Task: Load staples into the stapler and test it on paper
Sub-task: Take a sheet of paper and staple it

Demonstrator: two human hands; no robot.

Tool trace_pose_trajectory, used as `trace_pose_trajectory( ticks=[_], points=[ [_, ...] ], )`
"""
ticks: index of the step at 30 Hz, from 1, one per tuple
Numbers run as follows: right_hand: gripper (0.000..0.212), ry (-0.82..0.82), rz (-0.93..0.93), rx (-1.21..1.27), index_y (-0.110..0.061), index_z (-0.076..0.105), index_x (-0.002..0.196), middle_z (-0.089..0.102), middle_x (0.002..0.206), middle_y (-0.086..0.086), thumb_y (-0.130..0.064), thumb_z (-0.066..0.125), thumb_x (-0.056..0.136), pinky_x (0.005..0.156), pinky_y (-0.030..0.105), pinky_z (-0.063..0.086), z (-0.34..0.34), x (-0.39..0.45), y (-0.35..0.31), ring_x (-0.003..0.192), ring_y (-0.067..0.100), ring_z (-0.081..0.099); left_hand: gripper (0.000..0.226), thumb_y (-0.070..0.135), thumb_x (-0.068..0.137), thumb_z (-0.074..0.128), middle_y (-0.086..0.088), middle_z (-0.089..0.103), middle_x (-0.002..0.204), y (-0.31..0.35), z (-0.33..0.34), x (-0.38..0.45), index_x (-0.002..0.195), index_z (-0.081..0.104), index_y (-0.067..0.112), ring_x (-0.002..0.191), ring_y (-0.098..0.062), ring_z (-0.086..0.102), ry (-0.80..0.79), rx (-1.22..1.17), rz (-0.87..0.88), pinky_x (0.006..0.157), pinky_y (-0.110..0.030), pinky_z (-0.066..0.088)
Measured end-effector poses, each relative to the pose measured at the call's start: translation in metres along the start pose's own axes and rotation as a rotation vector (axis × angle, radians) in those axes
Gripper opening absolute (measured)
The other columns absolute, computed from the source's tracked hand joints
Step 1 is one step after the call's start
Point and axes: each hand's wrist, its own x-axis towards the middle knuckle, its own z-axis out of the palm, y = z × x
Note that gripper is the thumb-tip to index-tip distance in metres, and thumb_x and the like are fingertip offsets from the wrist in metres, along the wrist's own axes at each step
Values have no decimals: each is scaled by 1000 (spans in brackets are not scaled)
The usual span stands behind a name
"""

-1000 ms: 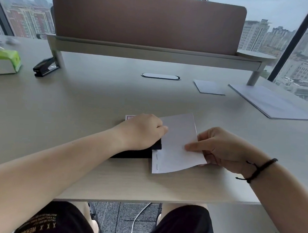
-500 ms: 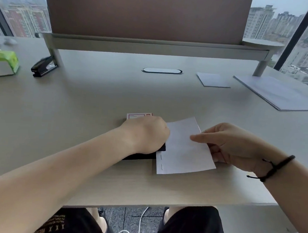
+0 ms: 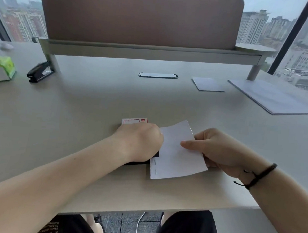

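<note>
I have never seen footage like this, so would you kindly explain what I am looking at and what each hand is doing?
There is no machine here: a camera worn on a person's head looks down at their bare hands over a desk. The left hand presses on a black stapler, mostly hidden beneath it. The right hand pinches a white paper fed into the stapler; two staples already show along its left edge. A small red-and-white box lies behind the left hand, and a second stapler sits far left.

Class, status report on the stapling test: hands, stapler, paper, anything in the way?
Left hand presses stapler. Right hand pinches paper; two staples in. Nothing blocking.
</note>
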Motion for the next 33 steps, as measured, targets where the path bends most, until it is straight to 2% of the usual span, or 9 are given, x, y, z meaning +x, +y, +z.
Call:
trace_pose_trajectory(
  ticks=[6, 10, 14, 17, 20, 24, 27, 29, 33],
  points=[
    [19, 62, -12, -61, 2, 76, 96, 74, 74, 10, -15, 70, 90, 39, 15, 45, 6, 0, -3, 43, 12, 65, 18, 4, 93, 36, -4, 41, 78, 2, -4, -6, 79, 45, 9, 77, -27, 45, 35, -338, -121, 65, -35, 45],
    [17, 90, -16, -70, 0, 76, 95, 75, 72, 9, -14, 71, 89, 40, 17, 47, 7, -1, -3, 44, 13, 67, 41, 30, 99, 40, 1, 35, 61, -5, -14, -8, 63, 32, 14, 60, -18, 35, 91, -622, -153, 61, -34, 32],
    [14, 119, -55, -38, -1, 77, 90, 75, 72, 11, -13, 70, 90, 41, 18, 46, 6, -6, -1, 47, 17, 66, 43, 41, 97, 45, 6, 55, 59, -14, -12, -11, 65, 50, 14, 59, -18, 50, 301, -851, -137, 69, -43, 48],
    [15, 122, -65, -25, 1, 78, 91, 75, 76, 14, -12, 70, 89, 42, 18, 45, 4, -7, 0, 52, 21, 66, 39, 40, 98, 48, 5, 62, 56, -21, -13, -11, 63, 54, 21, 53, -17, 52, 379, -1003, -126, 64, -41, 47],
    [17, 113, -52, -56, 2, 77, 91, 72, 70, 11, -14, 70, 89, 43, 18, 43, 3, -4, 0, 49, 19, 63, 37, 35, 99, 52, 3, 63, 57, -23, -13, -12, 65, 55, 20, 50, -15, 48, 381, -1034, -100, 62, -35, 43],
    [15, 117, -48, -112, -1, 77, 88, 73, 71, 9, -14, 71, 88, 44, 19, 46, 6, -2, 2, 50, 17, 66, 37, 42, 95, 54, 5, 64, 59, -24, -7, -15, 67, 59, 19, 55, -13, 54, 329, -1032, -106, 66, -38, 47],
    [13, 133, -74, -130, -2, 78, 87, 74, 70, 8, -12, 70, 88, 42, 18, 46, 6, -1, 2, 49, 15, 66, 36, 43, 95, 54, 5, 64, 62, -22, -6, -18, 66, 58, 21, 52, -8, 50, 346, -927, -108, 62, -32, 44],
    [12, 144, -93, -154, -3, 78, 85, 78, 76, 12, -13, 70, 87, 45, 20, 48, 4, -1, 2, 55, 19, 69, 32, 40, 95, 54, 5, 64, 63, -21, -6, -18, 69, 59, 21, 50, -4, 48, 352, -874, -112, 60, -29, 43],
    [14, 155, -128, -122, 0, 78, 85, 77, 92, 25, -12, 71, 87, 59, 31, 48, -12, -4, 2, 69, 28, 68, 28, 37, 96, 54, 3, 67, 64, -23, -7, -19, 74, 62, 22, 59, -11, 57, 335, -910, -116, 70, -41, 52]
  ],
)
